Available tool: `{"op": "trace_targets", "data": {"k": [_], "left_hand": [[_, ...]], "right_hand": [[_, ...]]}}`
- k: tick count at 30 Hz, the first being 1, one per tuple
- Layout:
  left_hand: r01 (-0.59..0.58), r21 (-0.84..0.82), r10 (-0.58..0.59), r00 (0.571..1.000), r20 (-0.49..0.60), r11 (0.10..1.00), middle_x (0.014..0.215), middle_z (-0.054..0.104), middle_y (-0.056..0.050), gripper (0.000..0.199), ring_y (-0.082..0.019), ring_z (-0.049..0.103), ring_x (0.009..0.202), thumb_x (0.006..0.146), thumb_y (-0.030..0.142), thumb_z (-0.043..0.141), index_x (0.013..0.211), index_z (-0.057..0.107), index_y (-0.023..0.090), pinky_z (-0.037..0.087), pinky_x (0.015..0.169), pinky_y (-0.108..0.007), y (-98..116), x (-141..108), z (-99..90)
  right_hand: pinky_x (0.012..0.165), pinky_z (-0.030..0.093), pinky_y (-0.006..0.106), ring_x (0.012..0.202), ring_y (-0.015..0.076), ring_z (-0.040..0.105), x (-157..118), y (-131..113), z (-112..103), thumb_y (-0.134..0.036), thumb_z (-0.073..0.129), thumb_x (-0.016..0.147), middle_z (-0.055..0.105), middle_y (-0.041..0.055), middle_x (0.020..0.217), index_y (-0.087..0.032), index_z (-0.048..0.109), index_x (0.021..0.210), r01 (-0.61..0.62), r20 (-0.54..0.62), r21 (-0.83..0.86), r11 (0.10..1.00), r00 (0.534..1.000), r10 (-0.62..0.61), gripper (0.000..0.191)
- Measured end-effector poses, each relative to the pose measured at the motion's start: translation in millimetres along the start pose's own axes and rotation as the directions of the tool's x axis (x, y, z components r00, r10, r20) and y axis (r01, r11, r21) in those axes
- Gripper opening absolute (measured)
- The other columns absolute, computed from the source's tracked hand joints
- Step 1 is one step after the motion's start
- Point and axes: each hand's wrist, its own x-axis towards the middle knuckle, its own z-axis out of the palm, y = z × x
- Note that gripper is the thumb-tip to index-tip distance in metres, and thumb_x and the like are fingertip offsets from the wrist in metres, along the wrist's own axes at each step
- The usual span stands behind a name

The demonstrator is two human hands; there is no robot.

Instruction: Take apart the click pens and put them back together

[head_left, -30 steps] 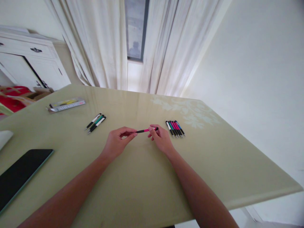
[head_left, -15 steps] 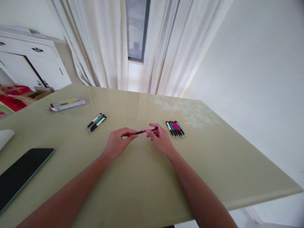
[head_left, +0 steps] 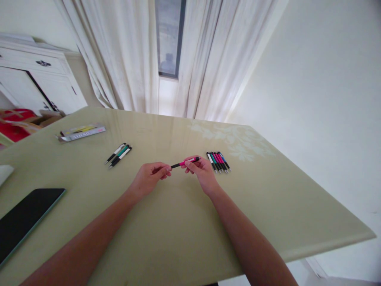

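Observation:
A pink and black pen is held between my two hands above the middle of the table. My left hand pinches its black tip end. The fingers of my right hand are closed round the pink barrel near the other end. Just right of my right hand lies a row of several pens, white, teal, pink and blue with black grips. Left of my left hand, a small group of pens, white and teal, lies slanted on the table.
The pale green table carries a dark tablet at the left and an open pen box at the back left. Behind stand white curtains, a white cabinet and red items.
My right hand's fingers have closed more round the pink pen, and my left fingertips have curled in at its tip. The whole view has shifted slightly.

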Motion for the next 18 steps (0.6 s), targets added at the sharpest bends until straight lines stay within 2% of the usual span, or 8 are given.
{"op": "trace_targets", "data": {"k": [3, 5, 8, 11, 13, 15, 16, 18], "left_hand": [[-0.012, 0.006, 0.012, 1.0, -0.006, 1.0, 0.075, 0.076, -0.003, 0.035, -0.016, 0.066, 0.067, 0.086, 0.052, 0.065, 0.084, 0.077, 0.019, 0.052, 0.063, -0.025, 1, -2, 2.4], [-0.034, 0.036, 0.034, 0.999, 0.005, 0.999, 0.074, 0.075, -0.003, 0.035, -0.017, 0.066, 0.067, 0.088, 0.052, 0.064, 0.084, 0.077, 0.02, 0.052, 0.062, -0.025, 1, -4, 4.5], [-0.076, 0.086, 0.074, 0.997, 0.022, 0.993, 0.084, 0.077, -0.005, 0.037, -0.019, 0.069, 0.075, 0.092, 0.053, 0.058, 0.094, 0.076, 0.02, 0.054, 0.067, -0.028, -1, -2, 2.5], [-0.085, 0.25, 0.112, 0.989, -0.096, 0.965, 0.101, 0.077, -0.009, 0.041, -0.023, 0.07, 0.087, 0.096, 0.052, 0.052, 0.111, 0.072, 0.02, 0.056, 0.079, -0.034, -6, 3, -12.7], [-0.02, 0.516, 0.153, 0.964, -0.217, 0.856, 0.109, 0.074, -0.012, 0.037, -0.026, 0.068, 0.093, 0.096, 0.045, 0.051, 0.112, 0.072, 0.018, 0.054, 0.088, -0.041, -10, 6, -29.9], [0.142, 0.739, 0.169, 0.929, -0.329, 0.659, 0.122, 0.068, -0.018, 0.037, -0.037, 0.062, 0.111, 0.095, 0.037, 0.05, 0.119, 0.069, 0.016, 0.05, 0.094, -0.054, -15, 6, -48.7], [0.241, 0.785, 0.147, 0.911, -0.386, 0.57, 0.13, 0.063, -0.021, 0.041, -0.043, 0.057, 0.118, 0.094, 0.037, 0.051, 0.126, 0.066, 0.017, 0.048, 0.093, -0.06, -17, 5, -57.3], [0.372, 0.805, 0.074, 0.888, -0.454, 0.462, 0.133, 0.059, -0.025, 0.048, -0.048, 0.054, 0.12, 0.094, 0.039, 0.051, 0.135, 0.059, 0.015, 0.048, 0.089, -0.064, -21, 2, -70.6]], "right_hand": [[0.058, 0.042, 0.028, 0.064, 0.015, 0.063, 0, 2, 1, -0.045, 0.077, 0.082, 0.078, 0.0066, 0.087, -0.02, 0.072, 0.093, -0.008, -0.029, 0.024, 1.0, 1.0, 0.008, 0.027], [0.059, 0.044, 0.027, 0.066, 0.0149, 0.063, 1, 5, 2, -0.046, 0.078, 0.082, 0.077, 0.0062, 0.088, -0.021, 0.072, 0.095, -0.008, -0.008, 0.025, 1.0, 1.0, 0.009, 0.029], [0.062, 0.048, 0.028, 0.074, 0.0171, 0.066, 4, 7, -2, -0.053, 0.073, 0.083, 0.075, 0.0072, 0.092, -0.021, 0.069, 0.095, -0.018, 0.004, -0.013, 1.0, 1.0, 0.018, 0.035], [0.062, 0.049, 0.028, 0.072, 0.0177, 0.066, 11, 7, -20, -0.061, 0.062, 0.089, 0.072, 0.0064, 0.087, -0.021, 0.064, 0.097, 0.0, -0.15, -0.063, 0.998, 0.989, -0.01, 0.041], [0.059, 0.046, 0.028, 0.064, 0.017, 0.061, 16, 5, -41, -0.061, 0.059, 0.09, 0.068, 0.0043, 0.079, -0.02, 0.066, 0.1, 0.019, -0.278, -0.223, 0.975, 0.957, -0.082, 0.043], [0.062, 0.044, 0.03, 0.069, 0.0192, 0.062, 19, 0, -64, -0.059, 0.051, 0.094, 0.068, 0.0047, 0.079, -0.019, 0.071, 0.107, -0.013, -0.342, -0.452, 0.892, 0.926, -0.159, 0.046], [0.066, 0.044, 0.03, 0.075, 0.021, 0.064, 19, -2, -74, -0.057, 0.049, 0.096, 0.07, 0.0059, 0.082, -0.018, 0.073, 0.106, -0.047, -0.373, -0.545, 0.837, 0.908, -0.192, 0.046], [0.07, 0.043, 0.032, 0.08, 0.0239, 0.065, 18, -5, -89, -0.048, 0.046, 0.098, 0.073, 0.0081, 0.085, -0.018, 0.076, 0.1, -0.153, -0.394, -0.71, 0.687, 0.896, -0.207, 0.043]]}}
